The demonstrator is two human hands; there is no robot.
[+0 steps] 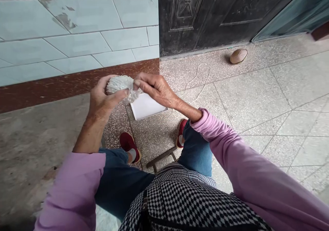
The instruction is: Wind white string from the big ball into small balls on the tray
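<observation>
My left hand [104, 95] is curled around a bundle of white strands [119, 83], its thumb lying along the lower side. What looks like crinkled clear plastic gathers at the bundle's right end. There my right hand [154, 87] is closed in a pinch, thumb against fingers; the exact bit between the fingertips is hard to make out. Below both hands, a shallow white tray or box lid [147, 107] lies on the floor. A thin white cord [196, 75] forms a loose loop on the tiles to the right of my right hand.
A pale tiled wall [82, 15] with a brown base strip stands in front, beside a dark panelled door [203, 15]. A brown rounded object [238, 56] sits on the floor near the door. Between my red shoes is a dark metal bar frame [161, 157].
</observation>
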